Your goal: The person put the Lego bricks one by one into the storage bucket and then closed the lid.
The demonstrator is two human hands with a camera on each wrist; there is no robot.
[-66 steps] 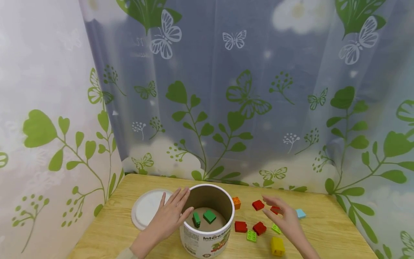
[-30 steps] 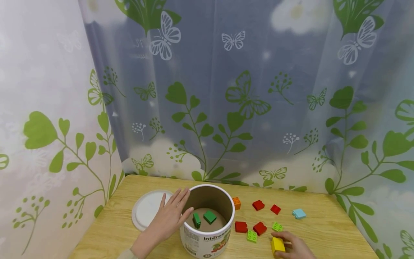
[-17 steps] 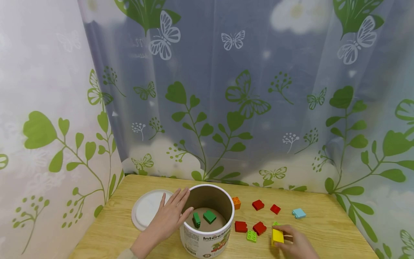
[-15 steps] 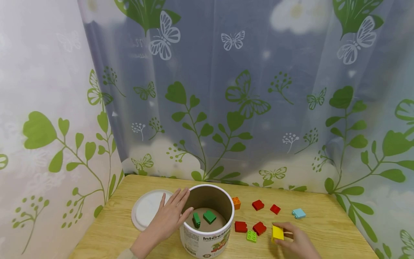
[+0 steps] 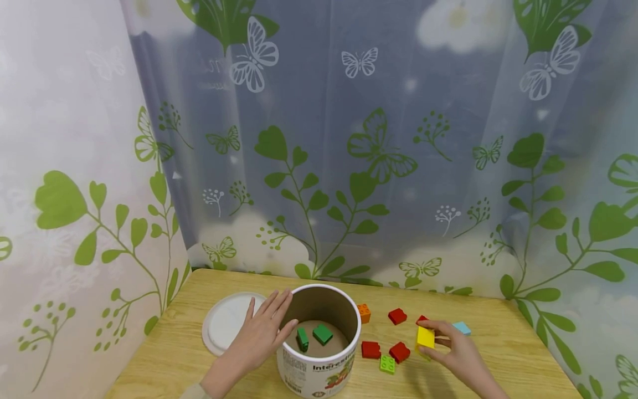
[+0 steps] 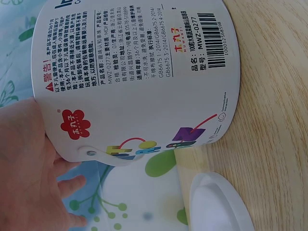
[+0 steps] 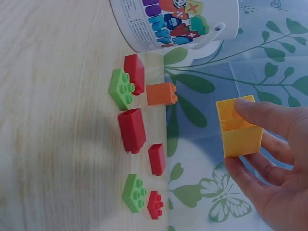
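My left hand, fingers straight, rests at the left rim of a white round tub; the left wrist view shows its fingers beside the tub's printed wall. Inside the tub lie two green toy bricks, one flat and one on edge. My right hand pinches a yellow toy brick between thumb and fingers. In the right wrist view the yellow brick is held up above the table, its hollow side showing.
Red bricks, a lime green brick, an orange brick and a light blue brick lie on the wooden table right of the tub. A white lid lies left of it. A patterned curtain stands behind.
My right hand came down to the yellow brick, took hold of it and lifted it off the table, up and away from the front edge. My left hand stays at the tub.
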